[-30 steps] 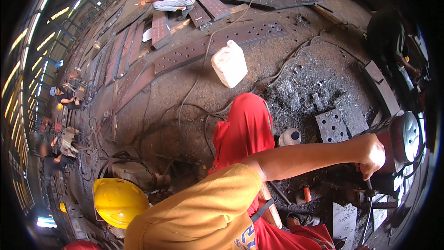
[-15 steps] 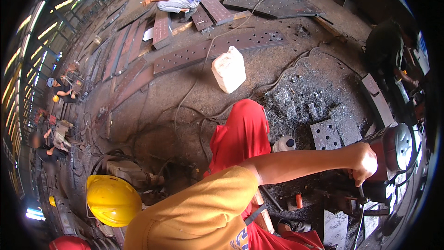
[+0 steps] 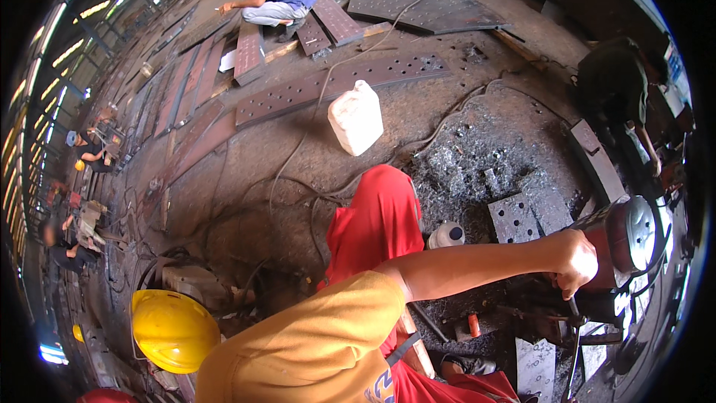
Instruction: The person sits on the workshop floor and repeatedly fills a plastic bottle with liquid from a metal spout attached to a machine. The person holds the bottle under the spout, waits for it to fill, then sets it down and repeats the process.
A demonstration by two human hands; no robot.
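My left arm, in a yellow-orange sleeve, reaches across to the right. At its end my left hand (image 3: pixel 576 263) is closed round the upper end of a metal lever (image 3: pixel 573 313) beside a drilling machine (image 3: pixel 608 242) with a red and grey motor housing. The fingers hide the part of the lever they grip. Below the hand stands the machine's dark lower body, near perforated steel plates (image 3: pixel 514 218). My right hand does not show. My red-trousered knee (image 3: pixel 380 209) is bent in the middle of the view, with a white bottle (image 3: pixel 447 235) beside it.
Metal shavings (image 3: pixel 477 160) lie heaped beyond the plates. A white jerrycan (image 3: pixel 356 119) stands on the floor among trailing cables. A yellow helmet (image 3: pixel 173 330) is at lower left. One co-worker (image 3: pixel 277 0) squats by drilled steel bars; another (image 3: pixel 615 82) bends at far right.
The whole view has shifted slightly, so things appear a little further left. My left hand stays on the lever, with no clear movement against the machine.
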